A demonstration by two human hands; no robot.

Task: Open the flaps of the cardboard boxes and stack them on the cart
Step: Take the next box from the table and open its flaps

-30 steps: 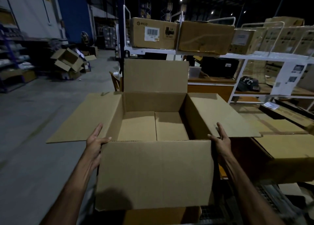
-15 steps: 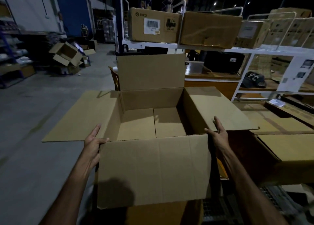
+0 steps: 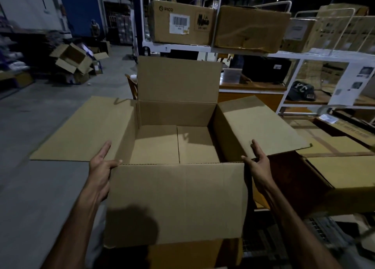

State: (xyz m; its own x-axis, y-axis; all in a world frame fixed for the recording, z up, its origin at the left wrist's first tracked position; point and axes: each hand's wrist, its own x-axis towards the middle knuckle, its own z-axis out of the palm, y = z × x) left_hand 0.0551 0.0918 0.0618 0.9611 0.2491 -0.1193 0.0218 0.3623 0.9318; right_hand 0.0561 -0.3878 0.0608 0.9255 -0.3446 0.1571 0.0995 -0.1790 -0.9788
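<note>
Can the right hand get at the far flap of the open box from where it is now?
Probably yes. The right hand rests open at the open box's near right corner, and the far flap stands upright across the empty interior, with nothing visible in between.

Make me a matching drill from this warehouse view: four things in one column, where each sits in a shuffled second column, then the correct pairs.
Things:
1. open cardboard box
2. PICO box
3. dark cap
4. tipped open box

Places:
A. on the floor at far left
B. on top of the white rack
C. between the left hand and right hand
D. on a wooden shelf inside the white rack

Pairs: 1-C, 2-B, 3-D, 4-A
</note>
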